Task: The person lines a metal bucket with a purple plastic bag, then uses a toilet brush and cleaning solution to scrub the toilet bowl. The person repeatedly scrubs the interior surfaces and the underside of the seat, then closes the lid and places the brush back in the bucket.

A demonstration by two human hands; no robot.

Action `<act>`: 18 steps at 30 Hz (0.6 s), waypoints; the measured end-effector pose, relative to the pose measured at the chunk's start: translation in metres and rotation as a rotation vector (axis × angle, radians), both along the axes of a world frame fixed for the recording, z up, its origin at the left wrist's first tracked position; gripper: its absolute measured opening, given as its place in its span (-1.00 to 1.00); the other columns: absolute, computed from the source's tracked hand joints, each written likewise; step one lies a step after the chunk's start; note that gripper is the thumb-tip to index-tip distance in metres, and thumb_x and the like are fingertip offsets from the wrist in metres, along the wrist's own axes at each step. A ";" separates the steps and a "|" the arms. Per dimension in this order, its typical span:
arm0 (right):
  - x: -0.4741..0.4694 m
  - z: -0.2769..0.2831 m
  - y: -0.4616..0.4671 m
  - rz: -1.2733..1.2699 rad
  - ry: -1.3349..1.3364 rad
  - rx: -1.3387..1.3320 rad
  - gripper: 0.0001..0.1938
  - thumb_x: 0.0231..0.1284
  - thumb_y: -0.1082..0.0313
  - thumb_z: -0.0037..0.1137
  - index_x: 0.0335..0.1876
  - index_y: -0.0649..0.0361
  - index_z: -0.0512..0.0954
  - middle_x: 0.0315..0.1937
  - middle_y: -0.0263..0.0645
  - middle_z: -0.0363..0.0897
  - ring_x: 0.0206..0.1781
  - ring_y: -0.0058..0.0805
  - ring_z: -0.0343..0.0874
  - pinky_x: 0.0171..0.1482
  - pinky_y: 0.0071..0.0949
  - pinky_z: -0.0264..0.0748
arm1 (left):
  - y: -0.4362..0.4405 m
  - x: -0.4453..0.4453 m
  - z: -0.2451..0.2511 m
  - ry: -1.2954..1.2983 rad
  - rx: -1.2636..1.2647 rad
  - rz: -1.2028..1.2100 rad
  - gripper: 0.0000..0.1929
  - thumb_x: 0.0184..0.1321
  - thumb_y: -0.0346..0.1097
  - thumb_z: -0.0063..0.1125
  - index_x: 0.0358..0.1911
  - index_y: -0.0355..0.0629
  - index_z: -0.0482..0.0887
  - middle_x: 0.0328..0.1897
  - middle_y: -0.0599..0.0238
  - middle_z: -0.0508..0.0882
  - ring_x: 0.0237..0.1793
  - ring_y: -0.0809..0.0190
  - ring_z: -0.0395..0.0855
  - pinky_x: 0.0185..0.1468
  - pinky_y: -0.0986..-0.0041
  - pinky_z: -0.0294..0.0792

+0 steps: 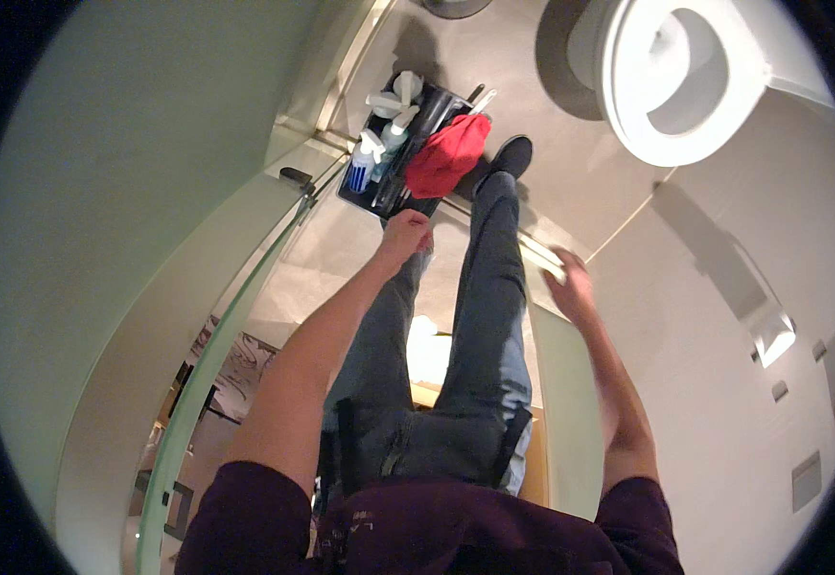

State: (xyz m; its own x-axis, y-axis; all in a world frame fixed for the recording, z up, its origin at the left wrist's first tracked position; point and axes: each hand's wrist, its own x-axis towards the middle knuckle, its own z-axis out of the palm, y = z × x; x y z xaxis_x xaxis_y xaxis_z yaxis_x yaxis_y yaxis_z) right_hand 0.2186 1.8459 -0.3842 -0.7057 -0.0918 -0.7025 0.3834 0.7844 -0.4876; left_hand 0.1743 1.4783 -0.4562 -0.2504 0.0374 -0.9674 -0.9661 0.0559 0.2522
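My left hand [408,233] is held just below the near edge of a black caddy [425,115] in the picture, its fingers curled; whether it touches the caddy or holds something small I cannot tell. In the caddy stand several spray bottles, one with blue stripes [361,172] and one of teal liquid [393,136]. A red cloth [450,157] lies over its right side, beside a white handle [484,101] and a black one. Off to the right, my right hand [572,284], slightly blurred, has its fingers apart and nothing visible in it, near the door frame.
A white toilet [687,79] with its seat ring visible is at the upper right. A glass door [209,359] with a dark fitting [295,177] runs along the left. On the right wall are a toilet-roll holder [774,338] and small plates. My shoe [513,156] is right of the caddy.
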 end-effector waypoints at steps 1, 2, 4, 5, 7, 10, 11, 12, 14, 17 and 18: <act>-0.016 -0.034 -0.037 0.084 0.091 -0.054 -0.37 0.18 0.30 0.34 0.39 0.14 0.42 0.28 0.07 0.48 0.39 0.05 0.41 0.37 -0.09 0.42 | 0.001 0.006 -0.007 -0.011 0.019 0.042 -0.82 0.37 -0.34 0.11 -0.03 -0.20 0.62 -0.28 0.18 0.75 -0.34 0.24 0.76 -0.27 0.40 0.62; -0.045 -0.067 -0.072 0.074 -0.022 -0.019 -0.25 0.13 0.34 0.36 0.48 0.10 0.30 0.35 0.08 0.42 0.45 0.10 0.32 0.44 -0.06 0.32 | 0.006 0.012 -0.013 -0.042 0.024 0.097 -0.81 0.38 -0.33 0.11 -0.02 -0.20 0.62 -0.26 0.18 0.75 -0.32 0.24 0.77 -0.24 0.40 0.63; -0.096 -0.120 -0.131 0.115 0.056 0.105 -0.09 0.08 0.25 0.43 0.58 -0.11 0.15 0.52 0.12 0.12 0.50 0.27 0.19 0.47 0.06 0.28 | 0.006 0.018 -0.026 -0.109 0.029 0.205 -0.80 0.40 -0.32 0.12 0.00 -0.20 0.62 -0.23 0.17 0.76 -0.28 0.22 0.79 -0.20 0.39 0.64; -0.117 -0.151 -0.151 0.111 0.073 0.176 -0.03 0.03 0.20 0.48 0.59 -0.30 0.12 0.56 0.11 0.02 0.53 0.27 0.13 0.43 0.25 0.29 | 0.005 0.024 -0.036 -0.130 0.072 0.301 -0.79 0.40 -0.32 0.12 0.02 -0.21 0.61 -0.21 0.18 0.77 -0.25 0.21 0.79 -0.16 0.39 0.65; -0.145 -0.200 -0.177 0.061 0.030 0.283 0.05 -0.02 0.12 0.55 0.59 -0.54 0.06 0.61 0.04 -0.10 0.58 0.21 0.05 0.32 0.53 0.29 | 0.002 0.030 -0.051 -0.159 0.094 0.367 -0.80 0.40 -0.32 0.11 0.01 -0.19 0.62 -0.20 0.18 0.77 -0.23 0.20 0.79 -0.12 0.37 0.65; -0.148 -0.255 -0.183 0.212 0.019 0.305 -0.24 0.09 0.34 0.36 0.45 -0.26 0.29 0.45 0.10 0.18 0.42 0.20 0.33 0.24 0.22 0.51 | 0.000 0.039 -0.071 -0.158 0.164 0.494 -0.81 0.39 -0.34 0.12 -0.01 -0.23 0.61 -0.19 0.13 0.76 -0.20 0.16 0.77 -0.02 0.30 0.64; -0.142 -0.275 -0.172 0.171 0.075 0.226 -0.34 0.10 0.43 0.27 0.38 -0.14 0.36 0.36 0.12 0.31 0.33 0.19 0.46 0.21 0.09 0.55 | 0.001 0.041 -0.080 -0.154 0.208 0.546 -0.81 0.39 -0.34 0.13 -0.01 -0.24 0.61 -0.20 0.12 0.76 -0.21 0.15 0.77 0.00 0.29 0.64; -0.134 -0.272 -0.180 0.158 0.249 0.195 -0.46 0.06 0.52 0.14 0.24 0.02 0.45 0.19 0.13 0.45 0.11 0.19 0.61 0.15 -0.08 0.58 | -0.005 0.048 -0.090 -0.169 0.228 0.580 -0.76 0.41 -0.27 0.16 0.01 -0.26 0.58 -0.08 0.06 0.69 -0.08 0.09 0.73 0.10 0.23 0.62; -0.109 -0.264 -0.185 0.092 0.347 0.112 -0.57 0.01 0.47 0.21 0.08 0.07 0.50 0.01 0.09 0.54 -0.01 0.14 0.64 0.02 -0.08 0.61 | -0.006 0.049 -0.100 -0.253 0.218 0.681 -0.71 0.39 -0.17 0.22 0.02 -0.19 0.57 -0.05 0.09 0.67 0.00 0.04 0.69 0.14 0.15 0.60; -0.075 -0.228 -0.189 0.171 0.324 -0.094 -0.67 -0.08 0.42 0.33 -0.11 0.13 0.57 -0.18 -0.02 0.62 -0.15 0.05 0.67 -0.09 -0.08 0.60 | -0.005 0.031 -0.095 -0.361 0.274 0.809 -0.49 0.31 0.04 0.33 0.15 -0.13 0.52 -0.01 0.09 0.61 0.13 -0.04 0.61 0.19 -0.03 0.55; -0.067 -0.204 -0.196 0.130 0.188 -0.232 -0.68 -0.10 0.38 0.37 -0.15 0.14 0.58 -0.23 -0.07 0.65 -0.16 -0.01 0.68 -0.08 -0.12 0.61 | -0.006 0.014 -0.080 -0.382 0.301 0.835 -0.45 0.29 0.07 0.34 0.17 -0.12 0.51 0.00 0.10 0.62 0.13 -0.02 0.62 0.18 -0.05 0.56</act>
